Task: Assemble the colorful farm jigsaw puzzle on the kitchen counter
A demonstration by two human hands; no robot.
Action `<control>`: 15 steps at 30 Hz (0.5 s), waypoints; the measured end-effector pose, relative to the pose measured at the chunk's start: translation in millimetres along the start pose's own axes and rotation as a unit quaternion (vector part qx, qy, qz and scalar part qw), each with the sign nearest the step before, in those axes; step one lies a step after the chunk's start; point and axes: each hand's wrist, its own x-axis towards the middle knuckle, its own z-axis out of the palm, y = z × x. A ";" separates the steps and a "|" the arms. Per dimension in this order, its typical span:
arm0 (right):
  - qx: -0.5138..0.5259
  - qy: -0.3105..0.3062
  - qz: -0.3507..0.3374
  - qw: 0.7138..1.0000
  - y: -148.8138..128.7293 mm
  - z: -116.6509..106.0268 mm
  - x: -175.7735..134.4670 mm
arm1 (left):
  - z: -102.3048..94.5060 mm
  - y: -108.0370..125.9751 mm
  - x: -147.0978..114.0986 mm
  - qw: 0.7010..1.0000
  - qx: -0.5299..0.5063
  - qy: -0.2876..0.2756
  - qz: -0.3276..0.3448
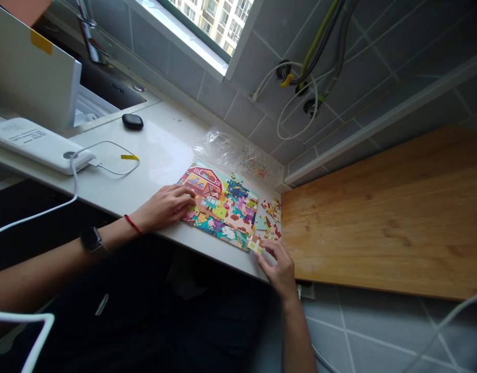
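A colourful farm jigsaw puzzle (226, 207), with a red barn and animals, lies on the white countertop. My left hand (170, 207) rests on its left edge, fingers stretched loosely over the board and gripping nothing visible. Between the thumb and fingers of my right hand (278, 263) is a puzzle piece (255, 244) with white and yellow-green on it, held at the board's lower right corner. Loose puzzle pieces (272, 208) are scattered just right of the board, some close to my right hand.
Crumpled clear plastic bags (223, 147) lie behind the puzzle against the tiled wall. A wooden board (378, 217) borders the counter on the right. To the left are a black case (132, 122), a white power bank (36, 142) with a cable, and a sink (106, 88).
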 end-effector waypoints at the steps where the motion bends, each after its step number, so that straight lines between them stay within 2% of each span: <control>1: 0.001 -0.008 -0.019 1.000 -3.8 4.0 -1.4 | -0.1 0.1 0.0 1.000 0.001 0.000 -0.001; 8: -0.021 -0.020 -0.110 0.994 1.2 31.2 -3.8 | -0.3 -0.5 -0.3 1.000 0.014 -0.010 0.000; 15: -0.024 0.002 -0.144 0.989 6.0 36.1 -3.1 | -1.6 1.5 0.8 1.000 0.020 -0.012 0.001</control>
